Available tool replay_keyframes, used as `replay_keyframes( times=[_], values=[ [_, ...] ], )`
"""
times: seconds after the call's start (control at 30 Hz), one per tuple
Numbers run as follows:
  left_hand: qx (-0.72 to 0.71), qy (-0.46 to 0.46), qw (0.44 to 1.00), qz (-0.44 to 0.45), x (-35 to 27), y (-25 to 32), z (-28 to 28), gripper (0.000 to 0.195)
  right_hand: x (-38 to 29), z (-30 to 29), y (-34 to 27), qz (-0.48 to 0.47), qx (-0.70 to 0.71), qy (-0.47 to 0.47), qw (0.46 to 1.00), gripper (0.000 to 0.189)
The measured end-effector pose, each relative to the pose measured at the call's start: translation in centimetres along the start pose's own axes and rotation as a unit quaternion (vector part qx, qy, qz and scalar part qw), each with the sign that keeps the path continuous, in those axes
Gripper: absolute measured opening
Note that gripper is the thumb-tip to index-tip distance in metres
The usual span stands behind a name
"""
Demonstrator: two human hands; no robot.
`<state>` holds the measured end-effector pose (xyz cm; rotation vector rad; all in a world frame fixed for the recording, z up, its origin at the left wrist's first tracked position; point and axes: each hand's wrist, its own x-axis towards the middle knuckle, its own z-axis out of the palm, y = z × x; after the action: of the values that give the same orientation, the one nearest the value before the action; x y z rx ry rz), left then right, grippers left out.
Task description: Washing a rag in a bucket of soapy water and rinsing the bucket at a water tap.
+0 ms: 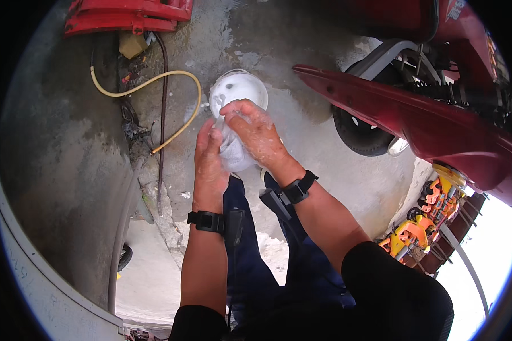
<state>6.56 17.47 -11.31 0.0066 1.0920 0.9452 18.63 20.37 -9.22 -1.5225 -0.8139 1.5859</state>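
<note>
Between my hands hangs a wet, soapy greyish-white cloth [234, 149], bunched up and covered in suds. My left hand [211, 160] holds it from the left side, with thumb and fingers pointing up. From the right, my right hand [256, 132] grips its upper part with curled fingers. Foam coats the skin of both hands. Just beyond them, on the concrete floor, stands a white bucket [256, 87] with whitish, sudsy contents, partly hidden by my right hand.
A maroon vehicle body panel [392, 102] with a black tyre [358, 136] is at right. At left lie a yellow hose [198, 91] and a dark hose [164, 111], below a red metal frame [123, 19]. Orange and yellow ride-on toys [414, 234] stand lower right.
</note>
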Motion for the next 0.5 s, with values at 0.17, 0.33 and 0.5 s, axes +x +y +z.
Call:
replay_keyframes(
  times=[0.17,0.33,0.5],
  values=[
    [0.02,-0.186,0.977,-0.106,-2.7,1.9,1.2,0.097,0.8,1.0,-2.0,-0.254,-0.234,-0.067,0.936,0.015],
    [0.176,-0.216,0.959,-0.049,-2.0,4.7,-0.1,0.072,0.8,0.0,-4.7,-0.186,-0.319,-0.199,0.908,0.023],
    [0.19,-0.117,0.974,-0.038,-2.5,7.3,0.2,0.066,-1.5,-0.3,-7.2,-0.322,-0.366,-0.204,0.849,0.059]
  ],
)
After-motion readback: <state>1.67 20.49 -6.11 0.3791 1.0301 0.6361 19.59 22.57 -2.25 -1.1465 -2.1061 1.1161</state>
